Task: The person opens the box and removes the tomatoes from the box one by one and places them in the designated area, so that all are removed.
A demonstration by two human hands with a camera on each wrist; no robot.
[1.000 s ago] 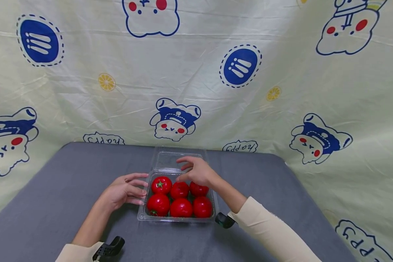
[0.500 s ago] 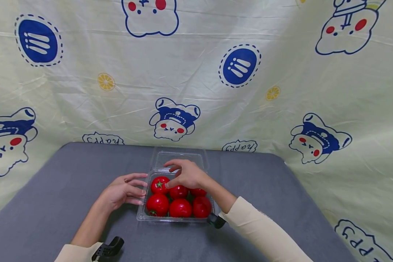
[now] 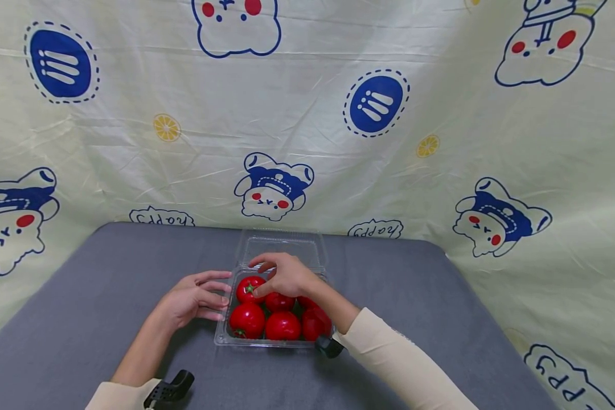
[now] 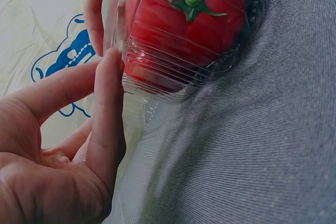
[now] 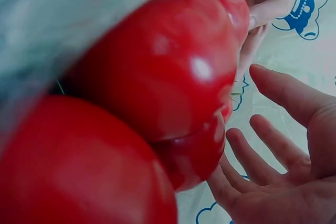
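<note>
Hovering over the far tomatoes (image 3: 249, 288), the right hand (image 3: 285, 277) grasps nothing; the left hand (image 3: 192, 299), fingers extended, touches the left rim of the plastic box (image 3: 266, 343). Gray table (image 3: 107, 296) stretches left, right and near, the open lid (image 3: 283, 241) almost at its far edge.

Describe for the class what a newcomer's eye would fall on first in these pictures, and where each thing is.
Probably the six glossy red tomatoes first, in two rows of three inside an open clear plastic box on the grey tabletop. Next, the two hands: the right hand over the back row, the left hand at the box's left side. Behind hangs a pale backdrop printed with blue-outlined cartoon figures.
</note>
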